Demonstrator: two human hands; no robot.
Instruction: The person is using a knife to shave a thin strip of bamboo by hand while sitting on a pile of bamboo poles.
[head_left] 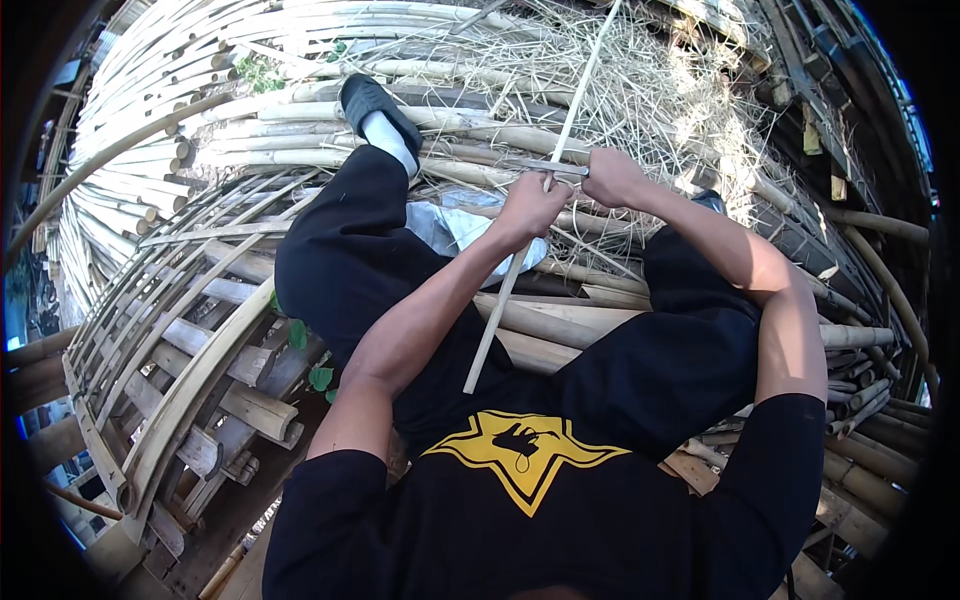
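Hands work close together; the left hand [534, 208] closes around a long pale strip [503, 300], which slants from the lap up past the knees; the right hand [614, 180] grips a knife [573, 170], its blade lying across the strip just beyond the left hand; below them a whitish sheet [432, 226] lies between the legs; farther out are dry straw [620, 95], bamboo poles [285, 130] and, at left, a slatted frame [205, 352].
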